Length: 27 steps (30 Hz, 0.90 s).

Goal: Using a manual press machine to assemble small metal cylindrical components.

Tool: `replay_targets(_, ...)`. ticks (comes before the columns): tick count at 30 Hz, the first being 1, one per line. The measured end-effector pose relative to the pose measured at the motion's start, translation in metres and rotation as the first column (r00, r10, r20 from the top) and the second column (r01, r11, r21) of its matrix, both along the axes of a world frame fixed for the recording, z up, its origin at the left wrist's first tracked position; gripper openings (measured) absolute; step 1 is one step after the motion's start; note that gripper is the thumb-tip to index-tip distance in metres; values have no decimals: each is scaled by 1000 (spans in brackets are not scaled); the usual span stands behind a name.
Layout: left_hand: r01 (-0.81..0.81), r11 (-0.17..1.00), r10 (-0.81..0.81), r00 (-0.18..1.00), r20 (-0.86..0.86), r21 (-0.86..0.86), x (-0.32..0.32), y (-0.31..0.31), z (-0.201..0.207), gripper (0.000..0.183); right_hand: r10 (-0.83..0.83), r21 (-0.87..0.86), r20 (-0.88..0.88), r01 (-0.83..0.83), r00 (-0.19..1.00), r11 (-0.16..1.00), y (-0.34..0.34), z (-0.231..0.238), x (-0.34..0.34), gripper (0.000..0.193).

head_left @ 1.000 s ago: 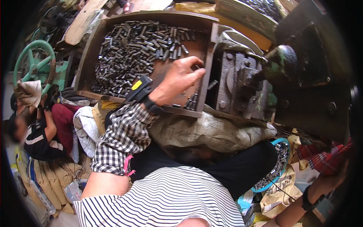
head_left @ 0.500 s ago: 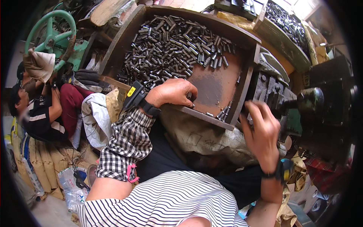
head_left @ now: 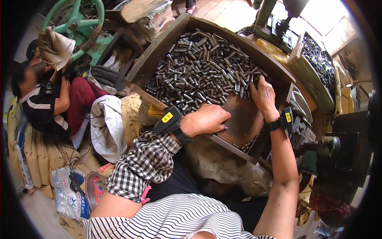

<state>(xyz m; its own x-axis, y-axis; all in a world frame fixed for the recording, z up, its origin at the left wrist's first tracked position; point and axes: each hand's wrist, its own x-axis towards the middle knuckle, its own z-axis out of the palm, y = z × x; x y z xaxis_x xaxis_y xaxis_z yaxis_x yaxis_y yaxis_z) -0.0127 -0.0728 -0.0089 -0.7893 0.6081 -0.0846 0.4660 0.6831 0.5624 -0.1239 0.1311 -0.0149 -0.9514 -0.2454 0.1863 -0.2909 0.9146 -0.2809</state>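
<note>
Your right hand (head_left: 264,95) reaches among the metal pieces (head_left: 199,67), and you cannot tell whether its fingertips pinch one. Your left hand (head_left: 205,119) hides its own palm and part of the near wall of the wooden tray (head_left: 234,150); the small dark piece (head_left: 225,128) at its fingers is mostly covered. Deep in the pile, pieces disappear under those on top. Your striped shirt (head_left: 171,217) runs off the lower edge, the green handwheel (head_left: 100,18) off the top, and the dark machine (head_left: 346,139) loses its outline at right.
</note>
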Motion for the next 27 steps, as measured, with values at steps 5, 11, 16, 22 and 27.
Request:
replay_targets(5,-25,990,36,996,-83,136,1,0,-10,18,98,-4,-59,-98,993,995,-25,0,1,29)
replay_targets(11,19,988,-7,997,-72,156,5,0,-13,20,329,46,60,-332,942,942,-30,4,47,21)
replay_targets(16,6,986,4,998,-58,168,4,2,-11,21,290,-31,114,-288,950,957,-7,6,84,21)
replay_targets(22,-135,962,141,990,-9,237,5,13,0,23,116,-459,67,-72,991,885,17,16,113,14)
replay_targets(27,-369,755,56,860,507,542,6,35,14,13,106,-856,427,364,898,366,41,29,153,6)
